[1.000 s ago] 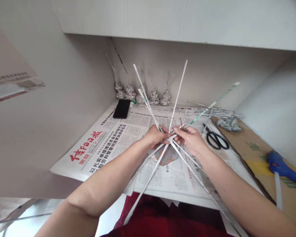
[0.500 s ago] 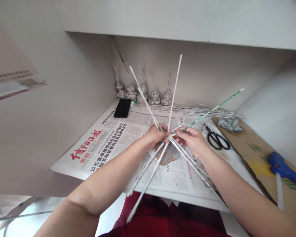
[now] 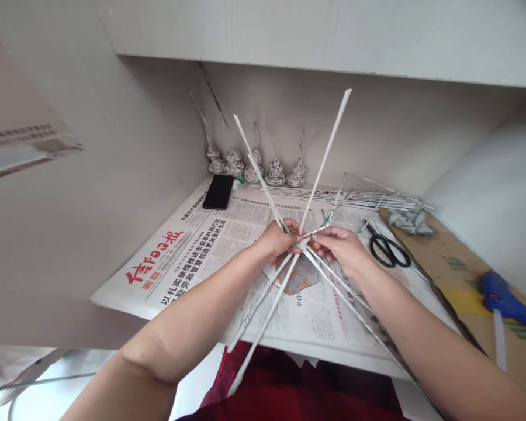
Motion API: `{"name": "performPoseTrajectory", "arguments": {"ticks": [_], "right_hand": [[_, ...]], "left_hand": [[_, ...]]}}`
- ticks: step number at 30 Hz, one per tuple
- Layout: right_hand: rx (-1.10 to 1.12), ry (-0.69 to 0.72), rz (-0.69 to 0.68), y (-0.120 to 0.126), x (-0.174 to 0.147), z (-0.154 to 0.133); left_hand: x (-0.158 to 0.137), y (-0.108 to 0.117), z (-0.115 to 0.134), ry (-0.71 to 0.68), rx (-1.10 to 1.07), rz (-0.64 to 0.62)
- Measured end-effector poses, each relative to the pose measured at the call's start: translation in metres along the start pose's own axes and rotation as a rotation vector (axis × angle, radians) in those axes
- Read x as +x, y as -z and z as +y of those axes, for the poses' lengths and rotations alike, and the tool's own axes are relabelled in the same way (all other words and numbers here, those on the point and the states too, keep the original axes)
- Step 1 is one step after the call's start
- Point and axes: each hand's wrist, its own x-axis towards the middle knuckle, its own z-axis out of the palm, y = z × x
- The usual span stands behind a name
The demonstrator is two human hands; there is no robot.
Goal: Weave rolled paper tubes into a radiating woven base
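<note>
Several thin rolled-paper tubes [image 3: 269, 301] spread out like spokes from a small woven centre [image 3: 303, 244]. My left hand [image 3: 279, 241] is closed on the left of this centre, beside a pair of tubes [image 3: 263, 181] slanting up and left. From the right, my right hand [image 3: 333, 242] pinches a speckled paper tube [image 3: 335, 204] close to the centre; that tube rises and bends off to the right. One white tube [image 3: 326, 158] stands up between the hands, leaning right. Under the hands lies a grey and orange angular piece [image 3: 300, 278]. My fingers partly hide the centre.
Newspaper [image 3: 179, 251] covers the tabletop. A phone [image 3: 218, 192] and several woven paper gourd shapes [image 3: 275, 172] stand at the back, near a bundle of paper tubes [image 3: 377, 200]. On the right are black-handled scissors [image 3: 390, 250], crumpled cloth or paper [image 3: 409, 222], cardboard [image 3: 456, 263] and a blue glue gun [image 3: 508, 301].
The upright white tube has swung to the right. The green tube that stretched up and right from my right hand no longer shows there. My left hand has hardly moved.
</note>
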Motion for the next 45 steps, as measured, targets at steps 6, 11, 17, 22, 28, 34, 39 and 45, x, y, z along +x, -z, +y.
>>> {"name": "performPoseTrajectory", "arguments": {"ticks": [6, 11, 17, 22, 28, 34, 39, 45], "right_hand": [[0.07, 0.087, -0.083, -0.003, -0.008, -0.006], [-0.198, 0.241, -0.007, -0.004, -0.016, 0.009], [-0.262, 0.243, -0.036, 0.0, -0.022, 0.015], [-0.267, 0.214, -0.009, 0.0, -0.02, 0.018], [-0.313, 0.246, -0.033, 0.001, -0.016, 0.024], [-0.144, 0.155, 0.0, -0.003, -0.02, 0.024], [0.271, -0.165, -0.018, -0.009, -0.016, 0.009], [0.311, -0.219, -0.167, -0.02, -0.011, -0.012]], "left_hand": [[0.003, 0.001, -0.004, -0.011, 0.053, 0.046], [0.004, 0.002, -0.002, 0.085, -0.006, 0.104], [0.003, 0.002, 0.005, 0.163, -0.088, 0.139], [0.003, 0.001, 0.007, 0.194, -0.122, 0.125], [0.003, 0.001, 0.003, 0.171, -0.091, 0.079], [0.006, 0.002, -0.002, 0.069, -0.05, 0.094], [0.005, 0.004, 0.004, -0.043, -0.121, 0.158], [0.002, 0.003, 0.007, -0.091, -0.191, 0.158]]}}
